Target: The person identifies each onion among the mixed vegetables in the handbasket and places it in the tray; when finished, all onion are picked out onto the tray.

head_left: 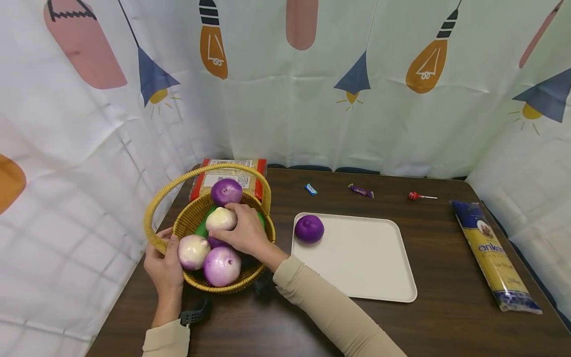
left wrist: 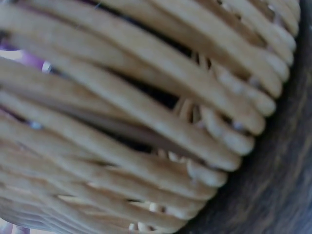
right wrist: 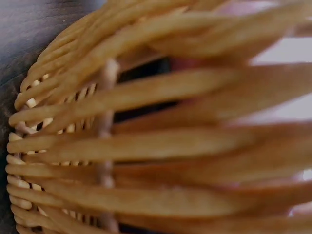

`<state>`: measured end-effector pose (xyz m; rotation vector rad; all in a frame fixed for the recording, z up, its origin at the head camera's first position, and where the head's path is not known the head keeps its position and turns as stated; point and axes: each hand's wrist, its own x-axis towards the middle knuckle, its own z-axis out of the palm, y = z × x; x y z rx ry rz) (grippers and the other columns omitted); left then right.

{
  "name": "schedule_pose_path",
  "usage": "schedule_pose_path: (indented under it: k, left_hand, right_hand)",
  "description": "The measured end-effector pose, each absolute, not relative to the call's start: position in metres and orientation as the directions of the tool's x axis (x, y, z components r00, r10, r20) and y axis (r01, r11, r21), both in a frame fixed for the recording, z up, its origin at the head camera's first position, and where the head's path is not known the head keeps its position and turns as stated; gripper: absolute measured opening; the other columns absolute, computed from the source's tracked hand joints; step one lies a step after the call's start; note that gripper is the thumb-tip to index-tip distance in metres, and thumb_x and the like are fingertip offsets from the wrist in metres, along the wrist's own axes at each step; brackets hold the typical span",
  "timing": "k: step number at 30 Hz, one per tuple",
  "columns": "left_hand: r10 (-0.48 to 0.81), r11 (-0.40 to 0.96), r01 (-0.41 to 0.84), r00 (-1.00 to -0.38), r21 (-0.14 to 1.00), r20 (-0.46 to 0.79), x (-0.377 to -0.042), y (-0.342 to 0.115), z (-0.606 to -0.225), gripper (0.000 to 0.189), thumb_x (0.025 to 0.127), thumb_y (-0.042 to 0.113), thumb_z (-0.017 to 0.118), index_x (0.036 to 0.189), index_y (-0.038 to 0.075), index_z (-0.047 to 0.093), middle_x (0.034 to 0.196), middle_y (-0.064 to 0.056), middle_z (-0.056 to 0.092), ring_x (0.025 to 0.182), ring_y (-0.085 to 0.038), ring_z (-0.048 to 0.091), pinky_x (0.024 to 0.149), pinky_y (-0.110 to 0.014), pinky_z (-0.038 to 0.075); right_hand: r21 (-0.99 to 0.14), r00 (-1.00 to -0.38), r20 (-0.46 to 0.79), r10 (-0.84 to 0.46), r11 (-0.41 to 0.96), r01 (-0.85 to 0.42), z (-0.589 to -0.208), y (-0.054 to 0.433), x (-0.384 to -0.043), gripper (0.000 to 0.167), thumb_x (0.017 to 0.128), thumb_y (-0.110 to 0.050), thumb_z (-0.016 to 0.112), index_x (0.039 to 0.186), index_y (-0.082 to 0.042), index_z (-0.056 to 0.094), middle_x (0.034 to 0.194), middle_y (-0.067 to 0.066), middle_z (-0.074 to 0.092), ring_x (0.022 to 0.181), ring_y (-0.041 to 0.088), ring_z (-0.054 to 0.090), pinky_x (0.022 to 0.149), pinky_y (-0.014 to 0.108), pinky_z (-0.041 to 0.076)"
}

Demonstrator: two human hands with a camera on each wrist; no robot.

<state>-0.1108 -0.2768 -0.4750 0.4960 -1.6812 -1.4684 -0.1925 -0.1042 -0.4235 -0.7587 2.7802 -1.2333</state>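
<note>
In the head view a woven basket (head_left: 189, 218) with a tall arched handle stands on the left side of the table. My left hand (head_left: 166, 265) grips its left rim at the foot of the handle. Reaching in from the right, my right hand (head_left: 247, 233) holds a whitish onion (head_left: 220, 218) between thumb and fingers. Around it lie a purple onion (head_left: 226, 192) at the back, two purple-and-white onions (head_left: 222, 267) in front, and something green (head_left: 202, 227), partly hidden. Both wrist views show only the basket's weave (left wrist: 122, 97) close up, without the hands.
Right of the basket lies a white tray (head_left: 361, 258) with a dark purple onion (head_left: 310, 228) in its corner. Behind are a red-edged packet (head_left: 256, 186), two wrapped candies (head_left: 361, 191) and a lollipop (head_left: 414, 196). A pasta bag (head_left: 495, 258) lies near the right edge.
</note>
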Motion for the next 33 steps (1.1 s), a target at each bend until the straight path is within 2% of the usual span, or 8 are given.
schedule_pose_path:
  k: [4, 9, 14, 21, 23, 28, 33]
  left_hand:
    - [-0.748, 0.239, 0.219, -0.580, 0.946, 0.323, -0.111, -0.276, -0.475, 0.029, 0.093, 0.013, 0.061, 0.116, -0.004, 0.066, 0.090, 0.005, 0.063, 0.086, -0.010, 0.056, 0.075, -0.020, 0.042]
    - [-0.749, 0.233, 0.248, -0.571, 0.940, 0.336, -0.103, -0.265, -0.454, 0.030, 0.091, 0.008, 0.060, 0.113, -0.013, 0.063, 0.076, 0.011, 0.058, 0.077, -0.008, 0.053, 0.072, -0.019, 0.039]
    - [-0.747, 0.249, 0.242, -0.568, 0.938, 0.345, -0.106, -0.271, -0.462, 0.029, 0.092, 0.009, 0.060, 0.112, -0.011, 0.065, 0.075, 0.012, 0.057, 0.076, -0.008, 0.053, 0.071, -0.020, 0.039]
    - [-0.761, 0.207, 0.247, -0.567, 0.947, 0.315, -0.113, -0.281, -0.478, 0.030, 0.091, 0.008, 0.061, 0.113, -0.012, 0.064, 0.072, 0.009, 0.057, 0.075, -0.009, 0.053, 0.072, -0.019, 0.039]
    - [-0.762, 0.201, 0.250, -0.568, 0.947, 0.312, -0.113, -0.281, -0.478, 0.030, 0.091, 0.008, 0.061, 0.113, -0.011, 0.064, 0.072, 0.009, 0.058, 0.075, -0.009, 0.053, 0.072, -0.019, 0.039]
    - [-0.761, 0.197, 0.249, -0.571, 0.948, 0.308, -0.113, -0.281, -0.479, 0.029, 0.091, 0.009, 0.062, 0.114, -0.010, 0.065, 0.075, 0.008, 0.058, 0.078, -0.010, 0.053, 0.074, -0.019, 0.040]
    - [-0.757, 0.189, 0.253, -0.578, 0.949, 0.305, -0.115, -0.280, -0.480, 0.029, 0.092, 0.009, 0.062, 0.114, -0.009, 0.065, 0.076, 0.009, 0.059, 0.079, -0.009, 0.054, 0.075, -0.020, 0.041]
  right_hand:
    - [-0.729, -0.892, 0.175, -0.417, 0.554, -0.403, -0.426, -0.102, -0.190, 0.070, 0.077, -0.055, 0.076, 0.134, -0.020, 0.054, 0.127, -0.005, 0.060, 0.111, 0.017, 0.051, 0.089, 0.032, 0.044]
    - [-0.816, -0.877, 0.172, -0.448, 0.434, -0.382, -0.423, -0.087, -0.181, 0.072, 0.077, -0.053, 0.077, 0.136, -0.022, 0.050, 0.131, -0.006, 0.054, 0.114, 0.012, 0.050, 0.093, 0.032, 0.045]
    - [-0.873, -0.857, 0.234, -0.460, 0.288, -0.393, -0.417, -0.053, -0.168, 0.070, 0.078, -0.036, 0.079, 0.138, -0.019, 0.048, 0.133, -0.001, 0.047, 0.111, 0.012, 0.052, 0.093, 0.032, 0.046]
    - [-0.909, -0.858, 0.289, -0.425, 0.158, -0.385, -0.421, 0.009, -0.164, 0.071, 0.075, -0.014, 0.081, 0.139, -0.015, 0.048, 0.141, 0.003, 0.040, 0.124, 0.018, 0.046, 0.098, 0.038, 0.044]
    - [-0.923, -0.866, 0.288, -0.410, 0.121, -0.364, -0.422, 0.028, -0.166, 0.072, 0.075, -0.009, 0.082, 0.139, -0.016, 0.048, 0.142, 0.005, 0.038, 0.124, 0.022, 0.046, 0.096, 0.040, 0.046]
    - [-0.958, -0.922, 0.212, -0.324, 0.120, -0.262, -0.426, 0.075, -0.177, 0.077, 0.075, -0.005, 0.082, 0.140, -0.013, 0.043, 0.140, 0.010, 0.036, 0.117, 0.028, 0.049, 0.088, 0.037, 0.050]
    - [-0.968, -0.974, 0.126, -0.187, 0.193, -0.162, -0.436, 0.118, -0.190, 0.080, 0.076, -0.009, 0.083, 0.143, -0.012, 0.039, 0.144, 0.009, 0.035, 0.116, 0.028, 0.047, 0.090, 0.038, 0.046]
